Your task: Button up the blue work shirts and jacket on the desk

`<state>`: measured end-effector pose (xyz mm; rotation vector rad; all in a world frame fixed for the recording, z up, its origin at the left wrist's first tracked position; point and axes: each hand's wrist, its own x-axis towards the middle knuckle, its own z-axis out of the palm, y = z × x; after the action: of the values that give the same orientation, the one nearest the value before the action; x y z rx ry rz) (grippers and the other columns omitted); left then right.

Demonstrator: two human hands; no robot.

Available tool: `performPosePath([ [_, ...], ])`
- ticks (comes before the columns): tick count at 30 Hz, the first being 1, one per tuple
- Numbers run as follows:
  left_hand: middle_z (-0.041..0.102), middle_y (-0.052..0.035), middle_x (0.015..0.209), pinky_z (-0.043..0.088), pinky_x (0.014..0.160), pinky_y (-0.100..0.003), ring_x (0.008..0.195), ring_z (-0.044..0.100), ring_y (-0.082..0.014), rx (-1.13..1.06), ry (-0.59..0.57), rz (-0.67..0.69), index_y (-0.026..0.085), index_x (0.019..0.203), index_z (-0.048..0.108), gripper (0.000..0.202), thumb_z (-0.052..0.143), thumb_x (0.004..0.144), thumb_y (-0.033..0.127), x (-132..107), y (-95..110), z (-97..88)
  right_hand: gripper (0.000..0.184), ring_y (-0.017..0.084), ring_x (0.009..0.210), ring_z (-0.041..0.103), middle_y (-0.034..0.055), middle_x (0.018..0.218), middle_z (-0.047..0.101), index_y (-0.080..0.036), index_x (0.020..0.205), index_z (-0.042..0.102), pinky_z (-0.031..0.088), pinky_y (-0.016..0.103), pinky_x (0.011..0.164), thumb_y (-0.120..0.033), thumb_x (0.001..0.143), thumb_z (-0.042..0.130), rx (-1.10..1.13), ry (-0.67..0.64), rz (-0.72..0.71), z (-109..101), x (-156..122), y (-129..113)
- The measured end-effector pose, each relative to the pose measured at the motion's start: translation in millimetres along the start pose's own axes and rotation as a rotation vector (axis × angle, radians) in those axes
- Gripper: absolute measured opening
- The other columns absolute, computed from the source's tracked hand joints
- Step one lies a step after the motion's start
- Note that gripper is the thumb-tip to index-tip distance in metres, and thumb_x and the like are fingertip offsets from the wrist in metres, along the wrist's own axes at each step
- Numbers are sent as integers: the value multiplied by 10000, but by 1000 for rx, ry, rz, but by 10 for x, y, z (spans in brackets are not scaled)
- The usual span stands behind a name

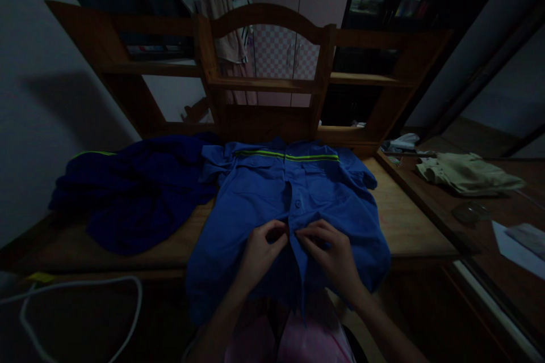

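Observation:
A blue short-sleeved shirt [259, 193] with a yellow-green stripe across the chest lies spread on the wooden desk, its hem hanging over the front edge. At its front opening, my left hand [266, 247] pinches the left edge of the cloth between thumb and fingers. Opposite it, my right hand [330, 247] pinches the other edge of the placket. The two hands are a little apart, with the opening between them. A button [297, 203] shows on the placket just above my fingers. The lower part of the opening hangs loose.
A dark blue garment [145, 187] lies heaped on the desk [409, 210] at the left. Wooden shelves [266, 85] rise behind the shirt. On the right-hand table are a folded pale garment [466, 173], a glass dish [470, 211] and papers [517, 247]. A white cable [85, 282] loops at lower left.

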<state>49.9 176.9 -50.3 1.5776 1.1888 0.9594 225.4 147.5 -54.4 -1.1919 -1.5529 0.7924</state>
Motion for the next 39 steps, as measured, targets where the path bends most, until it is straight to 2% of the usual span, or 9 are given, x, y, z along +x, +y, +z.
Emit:
performPosePath([
  [6, 708, -50, 916, 493, 787, -270, 846, 654, -184, -2, 7, -5, 168, 897, 674, 168, 580, 799, 268, -16, 0, 9, 149, 180, 807, 594, 45, 912, 622, -261, 969, 714, 468, 279, 688, -264, 867, 607, -39, 52, -33, 20, -54, 41],
  [16, 701, -32, 891, 485, 772, -253, 833, 645, -174, 81, 28, 34, 177, 867, 669, 137, 560, 809, 237, -52, -12, 10, 167, 189, 844, 587, 56, 946, 604, -262, 987, 704, 482, 289, 716, -240, 877, 580, -30, 8, -50, 29, -47, 43],
  [25, 696, -36, 850, 491, 761, -249, 813, 640, -173, 68, 60, 33, 175, 857, 668, 171, 557, 816, 299, -78, -13, 4, 269, 180, 837, 589, 56, 988, 591, -299, 1128, 658, 494, 290, 708, -227, 893, 547, -87, -69, -98, 52, -19, 54],
  [31, 692, -31, 879, 491, 776, -244, 835, 638, -168, 62, 71, 35, 180, 874, 664, 153, 564, 813, 278, -91, -26, 8, 201, 186, 911, 597, 46, 992, 631, -285, 1024, 689, 491, 300, 801, -211, 883, 567, -61, 42, -137, 112, -71, 37],
  [35, 693, -24, 872, 488, 781, -242, 832, 638, -164, 81, 88, 45, 187, 867, 669, 146, 567, 815, 278, -100, -35, 4, 149, 191, 901, 601, 51, 979, 640, -262, 964, 702, 488, 307, 799, -243, 868, 590, 1, 50, -82, 102, -60, 23],
  [37, 693, -25, 864, 489, 771, -241, 824, 638, -166, 82, 93, 59, 188, 853, 674, 146, 575, 810, 286, -107, -37, 6, 122, 186, 839, 608, 55, 936, 644, -228, 893, 710, 494, 283, 712, -296, 847, 619, 89, 3, 19, 69, -14, 39],
  [39, 693, -28, 858, 489, 755, -239, 816, 637, -168, 85, 86, 76, 189, 837, 682, 152, 583, 809, 300, -115, -33, 11, 181, 161, 714, 599, 48, 843, 643, -189, 810, 704, 475, 250, 591, -363, 814, 652, 208, -84, 148, 33, 46, 77],
])
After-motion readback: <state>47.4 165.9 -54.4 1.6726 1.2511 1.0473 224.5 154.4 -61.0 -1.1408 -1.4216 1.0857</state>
